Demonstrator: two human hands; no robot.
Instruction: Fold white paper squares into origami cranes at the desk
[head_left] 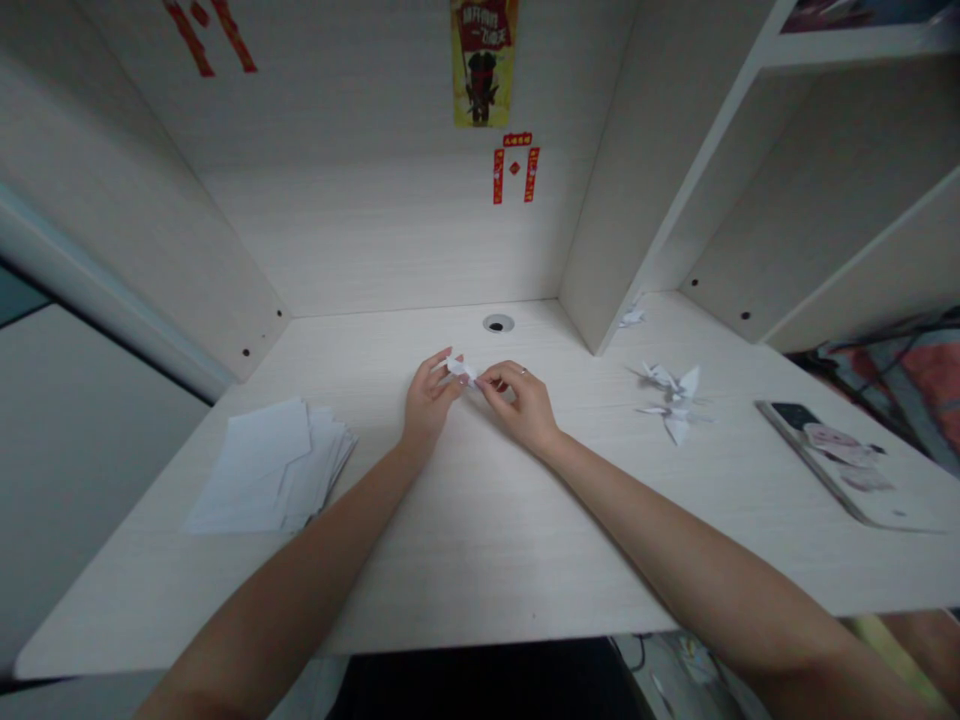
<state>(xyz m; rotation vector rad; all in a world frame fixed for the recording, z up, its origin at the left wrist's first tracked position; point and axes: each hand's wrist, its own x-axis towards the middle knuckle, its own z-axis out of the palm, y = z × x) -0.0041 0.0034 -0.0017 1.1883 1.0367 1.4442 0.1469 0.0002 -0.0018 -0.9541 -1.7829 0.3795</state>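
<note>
L hand (427, 400) + R hand (521, 405): both pinch small folded paper piece (459, 368) above surface (487, 520). Paper stack (274, 465) to left; finished cranes (671, 395) to right.

paper stack (270, 465) left | folded piece (460, 368) centre | cranes (671, 395) right (phone (847, 460) beyond)

Bare left forearm (322, 560) and bare right forearm (675, 545) both reach forward and converge at the hands. Left hand (429, 402): palm turned inward, thumb and index pinched closed at the tips, other fingers loosely curled. Right hand (527, 405): back of hand up, wrist slightly cocked, thumb and index pinched closed too, tips facing the left hand's. The two pinches sit just beside each other. Both wrists low.
</note>
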